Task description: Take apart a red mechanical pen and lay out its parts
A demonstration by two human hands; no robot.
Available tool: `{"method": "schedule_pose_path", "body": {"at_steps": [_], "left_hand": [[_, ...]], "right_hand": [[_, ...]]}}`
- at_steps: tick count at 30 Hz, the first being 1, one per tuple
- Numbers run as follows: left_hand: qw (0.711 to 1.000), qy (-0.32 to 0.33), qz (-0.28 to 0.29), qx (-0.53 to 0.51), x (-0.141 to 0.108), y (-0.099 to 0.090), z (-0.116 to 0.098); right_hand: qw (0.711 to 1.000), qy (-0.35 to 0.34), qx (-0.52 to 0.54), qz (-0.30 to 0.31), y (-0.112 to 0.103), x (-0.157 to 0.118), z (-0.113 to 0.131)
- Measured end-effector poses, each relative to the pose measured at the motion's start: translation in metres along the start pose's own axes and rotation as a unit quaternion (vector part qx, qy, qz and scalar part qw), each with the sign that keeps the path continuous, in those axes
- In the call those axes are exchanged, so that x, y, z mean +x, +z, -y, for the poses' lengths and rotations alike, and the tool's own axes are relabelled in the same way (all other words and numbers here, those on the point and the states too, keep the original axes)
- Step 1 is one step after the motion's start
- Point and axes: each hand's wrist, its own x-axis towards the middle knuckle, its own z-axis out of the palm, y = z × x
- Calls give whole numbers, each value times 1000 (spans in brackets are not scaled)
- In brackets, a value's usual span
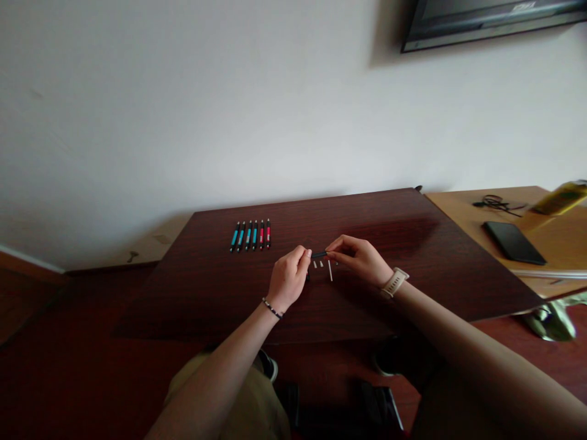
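Observation:
Between my hands is a dark pen barrel [318, 254], lying roughly level above the table. My left hand [290, 275] is closed round its left end. The thumb and fingertips of my right hand [355, 258] pinch its right end. Just below it on the dark wooden table [206, 275] lie a thin white tube [330, 271] and small whitish pieces [318, 264]. A small dark piece is partly hidden beside my left hand. Farther back on the left, several pens stand in a row side by side, some with blue bands [248, 236], others with red bands [265, 234].
A lighter wooden desk [458, 211] adjoins on the right, with a black flat device [513, 242], a coiled dark cable [498, 203] and a yellow object [562, 198]. A wall rises behind the table, with a screen [495, 24] at upper right.

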Motion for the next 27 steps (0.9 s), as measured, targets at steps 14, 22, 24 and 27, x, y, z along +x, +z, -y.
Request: {"method": "schedule_pose_path", "body": {"at_steps": [14, 22, 24, 27], "left_hand": [[997, -15, 24, -76, 0, -1, 1], [997, -38, 3, -60, 1, 1, 6], [997, -46, -5, -66, 1, 0, 9], [997, -51, -11, -62, 0, -2, 11]], "right_hand": [[1000, 1, -1, -1, 0, 0, -4], [1000, -1, -1, -7, -3, 2, -1], [1000, 0, -14, -11, -8, 2, -1], [996, 4, -90, -18, -19, 1, -5]]}}
